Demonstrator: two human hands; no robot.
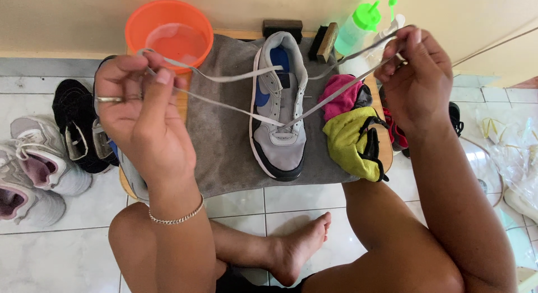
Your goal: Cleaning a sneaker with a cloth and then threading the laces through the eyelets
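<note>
Shoelace (224, 78) ends pinched in both hands (137, 97) above grey sneaker (278, 102), orange basin (168, 32) and cloths (350, 136) flanking.

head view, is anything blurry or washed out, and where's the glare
Head view: daylight is soft and even; the grey shoe and lace are sharp. Left hand and right hand show slight softness only. Glare whitens the plastic bag and nearby tiles at right. Edges bow slightly from the wide lens.
</note>
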